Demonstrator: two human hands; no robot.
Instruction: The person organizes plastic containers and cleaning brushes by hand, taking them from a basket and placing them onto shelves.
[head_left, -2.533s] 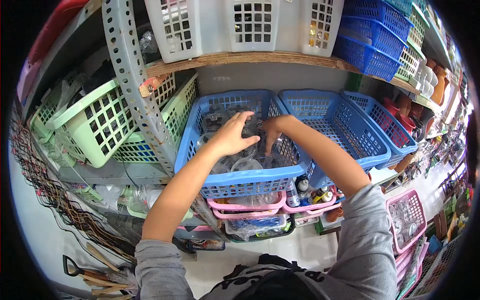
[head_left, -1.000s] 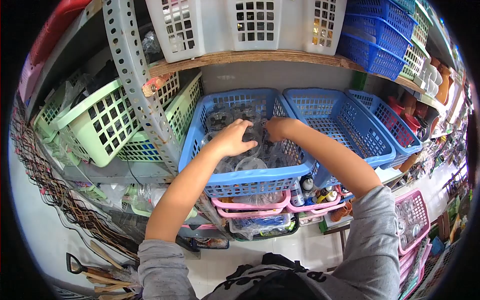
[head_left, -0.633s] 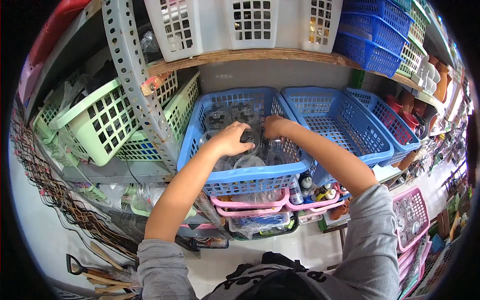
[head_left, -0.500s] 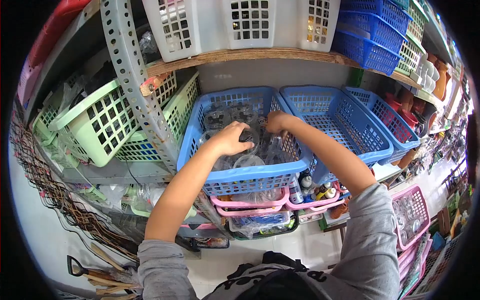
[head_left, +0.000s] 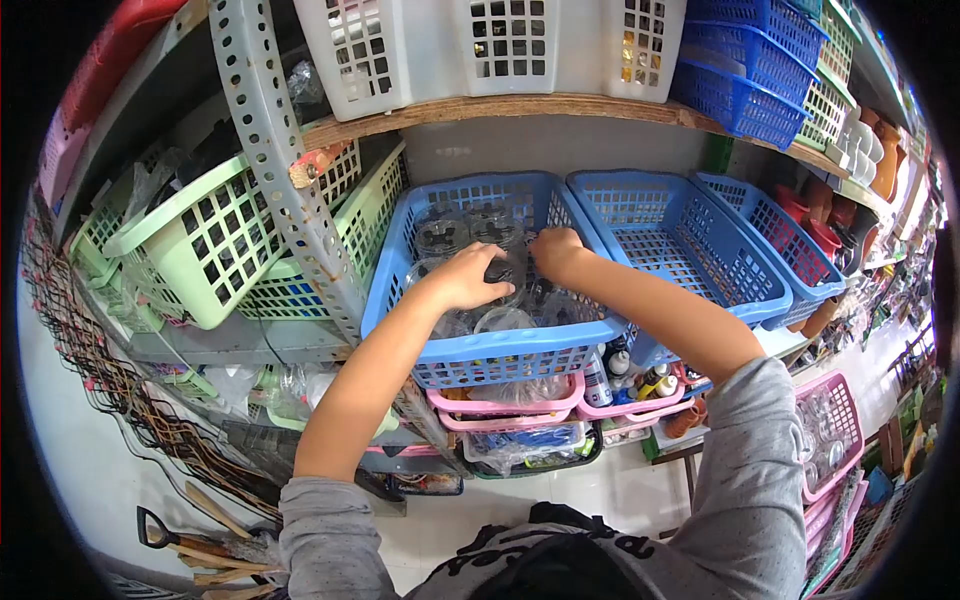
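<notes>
A blue basket (head_left: 480,350) on the shelf holds several clear round containers (head_left: 442,234), some with dark marks inside. Over its middle is my left hand (head_left: 474,278), its thumb and fingers curved around one clear container (head_left: 508,262). Beside it on the right, my right hand (head_left: 560,255) reaches down into the same basket with its fingers curled. What those fingers hold, if anything, is hidden.
A second blue basket (head_left: 778,302) stands to the right. Green baskets (head_left: 195,245) sit at the left behind a perforated metal post (head_left: 262,130). White baskets (head_left: 400,60) rest on the wooden shelf (head_left: 540,106) above. Pink baskets (head_left: 508,422) are below.
The view has shifted slightly, moving the shelf and baskets a little to the right. My right hand has moved slightly left relative to the basket; my left hand keeps about the same pose.
</notes>
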